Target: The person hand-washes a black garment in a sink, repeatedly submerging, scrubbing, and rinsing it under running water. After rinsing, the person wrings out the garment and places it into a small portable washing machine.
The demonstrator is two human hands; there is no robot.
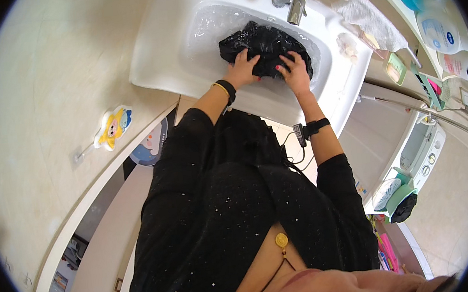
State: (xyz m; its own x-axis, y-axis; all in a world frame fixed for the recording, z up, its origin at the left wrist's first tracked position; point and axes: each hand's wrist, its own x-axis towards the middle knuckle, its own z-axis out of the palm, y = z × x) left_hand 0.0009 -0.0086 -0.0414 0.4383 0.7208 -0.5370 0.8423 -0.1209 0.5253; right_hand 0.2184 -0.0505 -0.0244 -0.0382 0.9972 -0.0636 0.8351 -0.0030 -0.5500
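Note:
A wet, bunched black cloth (266,43) lies in the white washbasin (157,56), partly in cloudy water with suds (214,25). On its near left edge is my left hand (244,68), thumb and fingers bent into the fabric. My right hand (296,71) grips the near right part, with its thumb apart from the fingers. Some fingertips are hidden in the folds. The left wrist wears a black band and a yellow bracelet. A strapped device (299,134) with a cable sits on the right forearm.
A chrome faucet (296,5) stands behind the cloth. Soap dishes (395,69) and a hanging white towel (374,18) are to the right, below a shelf with bottles (438,29). Farther right is a washing machine (423,157) with a green basin (401,197).

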